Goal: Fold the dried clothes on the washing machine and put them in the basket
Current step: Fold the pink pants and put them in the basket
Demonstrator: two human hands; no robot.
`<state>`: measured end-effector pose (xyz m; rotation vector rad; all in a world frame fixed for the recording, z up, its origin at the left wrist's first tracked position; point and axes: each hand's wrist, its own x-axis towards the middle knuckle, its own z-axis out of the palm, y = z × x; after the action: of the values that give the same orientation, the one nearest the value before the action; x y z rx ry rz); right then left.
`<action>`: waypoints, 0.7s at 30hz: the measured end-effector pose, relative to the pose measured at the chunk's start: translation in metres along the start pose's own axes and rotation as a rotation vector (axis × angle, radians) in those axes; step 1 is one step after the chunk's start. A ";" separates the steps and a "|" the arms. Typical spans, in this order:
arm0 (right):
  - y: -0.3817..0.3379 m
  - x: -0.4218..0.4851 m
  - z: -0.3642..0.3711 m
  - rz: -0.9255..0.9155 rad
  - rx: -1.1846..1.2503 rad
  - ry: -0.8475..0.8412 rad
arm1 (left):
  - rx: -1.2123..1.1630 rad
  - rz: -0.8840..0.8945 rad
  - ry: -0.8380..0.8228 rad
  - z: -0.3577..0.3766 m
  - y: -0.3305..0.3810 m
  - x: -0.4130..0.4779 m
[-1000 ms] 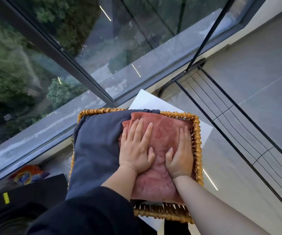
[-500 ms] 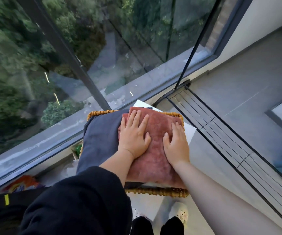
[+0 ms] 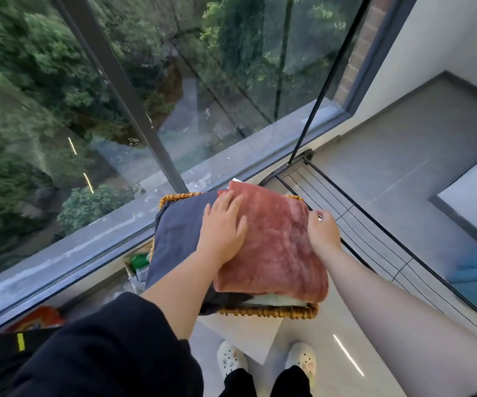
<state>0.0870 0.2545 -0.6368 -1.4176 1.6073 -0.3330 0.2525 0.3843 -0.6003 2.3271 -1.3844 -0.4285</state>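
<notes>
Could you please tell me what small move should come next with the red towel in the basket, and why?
Probably tuck the right edge of the red towel down inside the basket. The towel sits high, covering the right rim, the right hand curls over that edge, and the left hand lies flat on top beside the grey cloth.

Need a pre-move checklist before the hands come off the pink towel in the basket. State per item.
1. Pink towel folded, on top in the basket: ok.
2. Left hand flat on the towel: ok.
3. Right hand at the towel's right edge, fingers curled over it; whether it grips: cannot tell.
4. Towel inside the rim: not ok, its far corner sticks out past the far rim.
5. Grey garment folded, beside and partly under the towel: ok.
6. Clothes left on the washing machine: cannot tell, out of view.
</notes>
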 end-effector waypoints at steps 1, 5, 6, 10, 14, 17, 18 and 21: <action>0.001 -0.002 -0.001 0.014 -0.008 -0.005 | -0.027 -0.022 0.002 -0.004 -0.005 -0.005; -0.008 -0.013 -0.006 -0.026 -0.080 -0.019 | -0.052 -0.031 -0.008 -0.014 -0.018 -0.019; -0.013 -0.018 -0.006 -0.052 -0.100 -0.026 | -0.076 -0.023 0.010 -0.016 -0.018 -0.022; -0.031 -0.031 0.000 -0.176 -0.151 -0.035 | -0.158 -0.074 0.031 -0.026 -0.012 -0.033; -0.043 -0.041 0.004 -0.284 -0.210 -0.090 | -0.190 -0.193 0.048 -0.026 -0.010 -0.050; -0.048 -0.043 0.002 -0.354 -0.297 -0.116 | -0.228 -0.319 0.128 -0.025 0.002 -0.057; -0.049 -0.043 0.000 -0.384 -0.323 -0.129 | -0.248 -0.365 0.157 -0.024 0.007 -0.062; -0.049 -0.042 -0.011 -0.432 -0.359 -0.187 | -0.279 -0.439 0.229 -0.018 0.024 -0.077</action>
<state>0.1045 0.2728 -0.5770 -2.0135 1.2396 -0.1540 0.2064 0.4452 -0.5686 2.3449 -0.6574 -0.4297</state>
